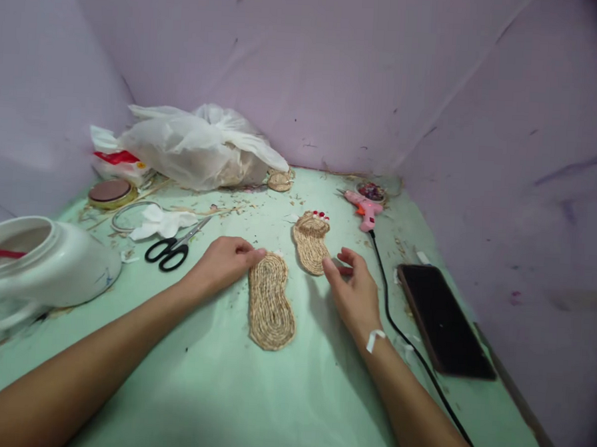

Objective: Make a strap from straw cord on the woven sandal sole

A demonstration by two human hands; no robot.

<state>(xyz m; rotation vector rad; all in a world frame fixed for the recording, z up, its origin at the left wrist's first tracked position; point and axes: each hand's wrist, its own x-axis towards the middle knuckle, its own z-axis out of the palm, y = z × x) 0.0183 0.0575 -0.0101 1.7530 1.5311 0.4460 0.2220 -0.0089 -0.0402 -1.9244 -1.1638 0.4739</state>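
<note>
A coiled straw-rope shoe sole [268,309] lies flat on the pale green table in front of me. My left hand [231,259] has its thumb and curled fingers closed at the sole's upper left edge. Beyond it rests a small straw slipper [311,247] with a strap across the front and red and white beads at the toe. Close to that slipper's heel, my right hand [355,292] is open, thumb and fingers apart with nothing between them. A bit of white tape is stuck on the right wrist.
At right are a pink glue gun [364,208], its black cord [391,322], a dish of beads [371,191] and a phone [446,321]. Black-handled scissors [174,247], a tape roll [110,192] and a tilted white jug [76,262] sit left. A plastic bag [197,148] lies behind.
</note>
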